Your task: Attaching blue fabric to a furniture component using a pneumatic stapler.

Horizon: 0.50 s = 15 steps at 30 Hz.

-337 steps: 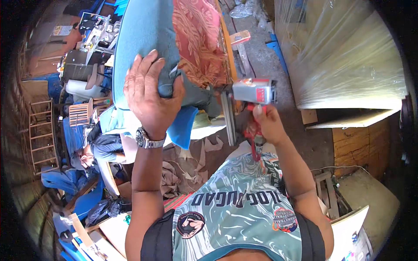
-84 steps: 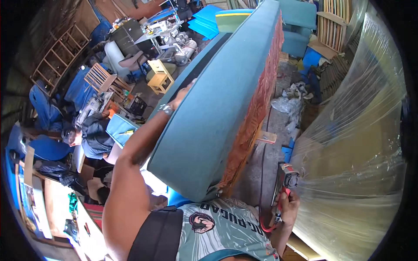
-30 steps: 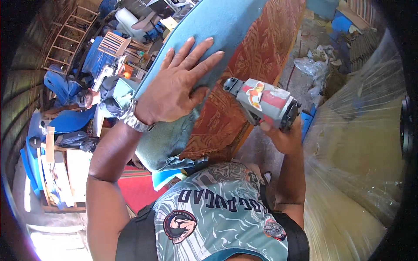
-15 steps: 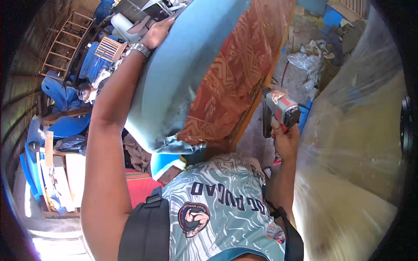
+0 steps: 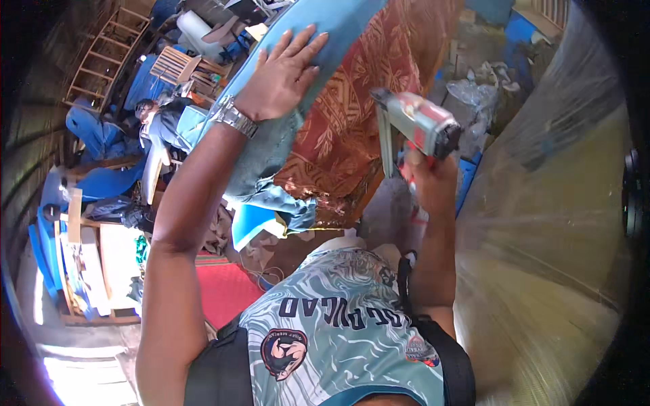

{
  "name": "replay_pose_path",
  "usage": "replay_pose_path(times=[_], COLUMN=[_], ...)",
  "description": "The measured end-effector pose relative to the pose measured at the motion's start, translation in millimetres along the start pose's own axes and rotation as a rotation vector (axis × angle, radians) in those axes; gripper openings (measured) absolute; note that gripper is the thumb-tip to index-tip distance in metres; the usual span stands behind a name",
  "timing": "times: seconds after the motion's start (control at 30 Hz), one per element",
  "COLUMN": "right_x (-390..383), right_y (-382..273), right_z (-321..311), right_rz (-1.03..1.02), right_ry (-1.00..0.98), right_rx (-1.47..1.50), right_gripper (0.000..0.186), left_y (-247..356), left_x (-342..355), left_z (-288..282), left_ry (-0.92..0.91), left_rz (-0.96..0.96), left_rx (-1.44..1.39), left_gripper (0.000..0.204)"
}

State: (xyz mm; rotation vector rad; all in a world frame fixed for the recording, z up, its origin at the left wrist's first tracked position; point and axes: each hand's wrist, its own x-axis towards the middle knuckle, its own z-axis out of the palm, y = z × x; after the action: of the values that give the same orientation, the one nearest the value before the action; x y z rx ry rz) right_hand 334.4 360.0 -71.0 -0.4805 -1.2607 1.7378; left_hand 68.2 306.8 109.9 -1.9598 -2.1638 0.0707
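Note:
With fingers spread, my left hand [image 5: 281,84] lies flat on teal upholstery fabric [image 5: 349,34] that covers a long padded furniture piece. Beside the teal, red-brown patterned fabric [image 5: 349,125] covers the side facing right. A loose end of the teal cloth [image 5: 284,203] hangs at the near corner. My right hand [image 5: 437,179] is wrapped round the handle of a grey and red staple gun [image 5: 420,122]. The gun's front end is close to the patterned fabric; whether it touches cannot be made out.
Plastic sheeting [image 5: 542,257] covers something large on the right. A wooden ladder [image 5: 105,57], a slatted wooden piece [image 5: 179,71] and a person [image 5: 152,111] are at the left back. A red mat [image 5: 227,291] lies on the floor, and crumpled clear plastic [image 5: 470,98] is beyond the gun.
My left hand has gone from gripping the padded piece's far-left edge to lying flat on its top, nearer the patterned cloth. The staple gun has risen and moved closer to the furniture; the piece has tilted.

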Motion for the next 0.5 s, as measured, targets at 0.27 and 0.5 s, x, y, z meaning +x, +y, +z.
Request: replay_pose_path(times=[0.27,0.5], right_x=[51.5,74.9], right_y=[-28.3,-27.5], right_z=[20.7,23.3], right_rz=[-0.221,-0.339], right_ry=[-0.183,-0.418], right_rx=[-0.051,-0.340], right_gripper=[0.031,0.041], left_y=[3.5,7.8], left_x=[-5.7,-7.4], left_z=[-16.9,-16.6], left_ry=[-0.132,-0.084], left_rz=[0.136,0.068], left_rx=[-0.112,-0.144], left_gripper=[0.083,0.091])
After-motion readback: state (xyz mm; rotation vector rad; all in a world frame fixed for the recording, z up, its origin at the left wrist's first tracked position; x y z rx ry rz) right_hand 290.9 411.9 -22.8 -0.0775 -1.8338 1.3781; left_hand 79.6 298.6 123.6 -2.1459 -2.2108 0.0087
